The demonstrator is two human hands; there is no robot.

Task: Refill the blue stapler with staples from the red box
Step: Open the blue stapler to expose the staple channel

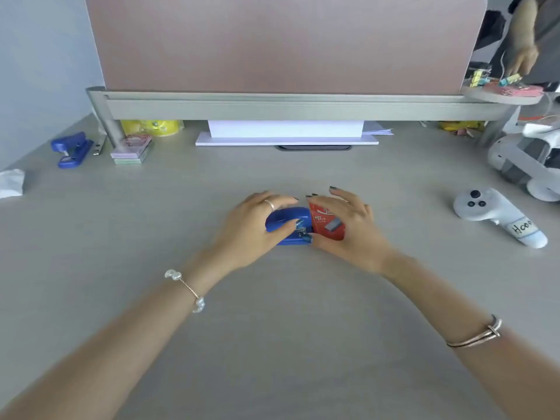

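A small blue stapler [288, 221] lies on the grey desk in the middle of the view. My left hand [254, 228] is wrapped over it from the left, thumb pressed on its front end. Right beside it, touching its right end, is the red staple box [328, 224], tilted with its printed top facing up. My right hand [351, 228] holds the box from the right, thumb under its near edge and fingers spread above it. The stapler looks shut. No loose staples are visible.
A second blue stapler [72, 150] and a stack of sticky notes [131, 151] sit at the back left. A white controller [497, 215] and headset [527, 165] lie at the right. A pink partition on a grey rail [272, 107] bounds the back. Another person's hand [522, 60] is top right.
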